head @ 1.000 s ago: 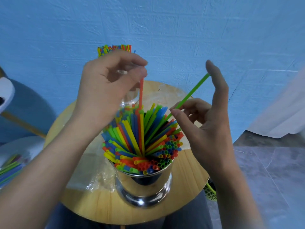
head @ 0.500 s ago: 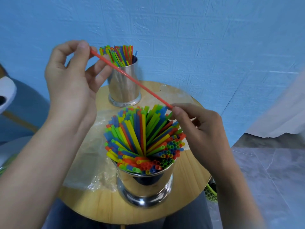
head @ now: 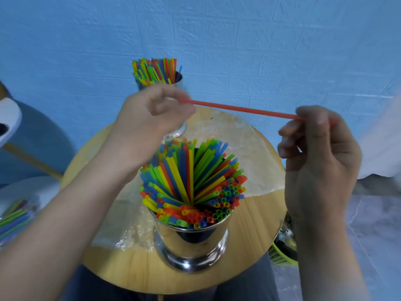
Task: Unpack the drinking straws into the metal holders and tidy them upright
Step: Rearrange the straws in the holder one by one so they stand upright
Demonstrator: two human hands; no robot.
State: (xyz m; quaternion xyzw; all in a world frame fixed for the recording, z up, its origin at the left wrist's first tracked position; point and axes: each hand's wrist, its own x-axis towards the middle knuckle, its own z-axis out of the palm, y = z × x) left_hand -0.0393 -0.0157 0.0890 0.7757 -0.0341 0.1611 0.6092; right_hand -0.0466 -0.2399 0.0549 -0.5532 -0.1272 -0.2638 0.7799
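A single red straw (head: 245, 109) stretches almost level above the table. My left hand (head: 149, 120) pinches its left end and my right hand (head: 319, 146) pinches its right end. Below them a shiny metal holder (head: 191, 240) stands near the table's front, packed with several coloured straws (head: 191, 183) that lean and fan out. Behind my left hand stands a second metal holder (head: 180, 83), also full of coloured straws (head: 155, 69); my hand hides most of it.
The holders stand on a small round wooden table (head: 134, 270) with crumpled clear plastic wrap (head: 128, 233) spread over it. More loose straws (head: 13, 218) lie on a surface at the far left. A green basket (head: 280, 255) sits on the floor at the right.
The red straw, slanted half a second ago, now lies nearly level. My left hand came down and rightward with its end, and my right hand moved up and to the right along it.
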